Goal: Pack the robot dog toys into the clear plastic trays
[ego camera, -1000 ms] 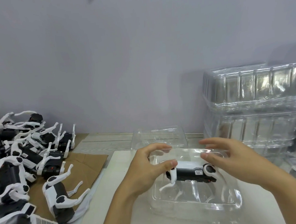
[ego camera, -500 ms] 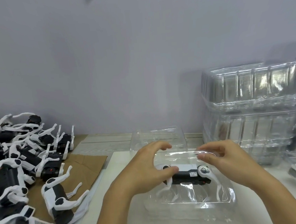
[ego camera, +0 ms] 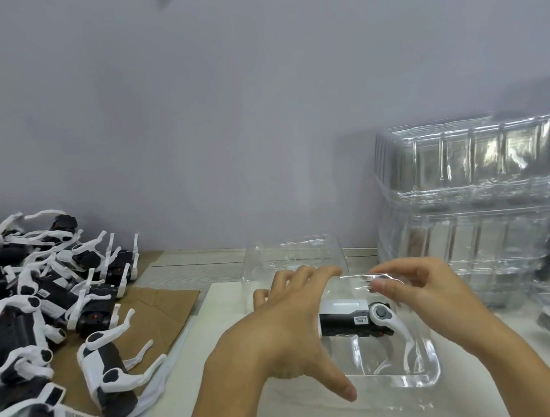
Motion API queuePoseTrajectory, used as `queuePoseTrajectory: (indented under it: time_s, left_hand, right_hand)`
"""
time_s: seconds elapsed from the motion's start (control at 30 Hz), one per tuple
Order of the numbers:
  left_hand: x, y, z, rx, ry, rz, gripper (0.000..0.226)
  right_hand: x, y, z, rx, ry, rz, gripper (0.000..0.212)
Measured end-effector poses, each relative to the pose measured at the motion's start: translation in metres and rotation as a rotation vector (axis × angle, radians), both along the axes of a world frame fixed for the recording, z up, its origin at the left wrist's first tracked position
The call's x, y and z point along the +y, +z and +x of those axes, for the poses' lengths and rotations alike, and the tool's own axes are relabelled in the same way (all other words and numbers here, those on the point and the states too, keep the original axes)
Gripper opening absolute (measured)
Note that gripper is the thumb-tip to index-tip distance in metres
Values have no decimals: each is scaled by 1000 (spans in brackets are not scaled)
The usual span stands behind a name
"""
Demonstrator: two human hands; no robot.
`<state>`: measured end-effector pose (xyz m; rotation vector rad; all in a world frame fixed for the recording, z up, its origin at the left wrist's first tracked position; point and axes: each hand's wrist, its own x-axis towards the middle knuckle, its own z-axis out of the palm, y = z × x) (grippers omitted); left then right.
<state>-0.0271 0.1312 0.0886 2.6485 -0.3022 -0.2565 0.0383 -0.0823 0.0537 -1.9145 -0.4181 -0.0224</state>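
Head view, lower centre: the left hand (ego camera: 285, 331) has flattened, fingers straight, onto the clear tray (ego camera: 418, 366), and the right hand (ego camera: 416, 296) now pinches its far rim; the robot dog (ego camera: 356, 316) lies inside, apparently seated

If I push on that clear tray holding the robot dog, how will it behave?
The clear tray looks thin-walled, so it probably flexes under a push. Its glossy surface may slip on the white board. The robot dog inside likely weighs it down.
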Motion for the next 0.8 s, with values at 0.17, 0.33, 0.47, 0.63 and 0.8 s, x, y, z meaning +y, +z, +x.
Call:
queuePoseTrajectory:
  time_s: [0.17, 0.33, 0.47, 0.63, 0.8]
  left_hand:
    - [-11, 0, -1, -7, -19, 105, 138]
    - [-38, -8, 0, 24, -105, 162, 140]
    - [-27, -12, 1, 4, -58, 128, 127]
    - [-16, -9, 0, 0, -37, 10, 77]
    - [-4, -6, 4, -27, -23, -106, 70]
  right_hand:
    - [-1, -1, 1, 48, -1, 6, 13]
    - [-2, -6, 1, 141, 33, -107, 16]
    - [-4, -7, 2, 177, 16, -136, 14]
    - [-3, -7, 1, 174, 0, -122, 27]
    - [-4, -1, 0, 231, 22, 55, 53]
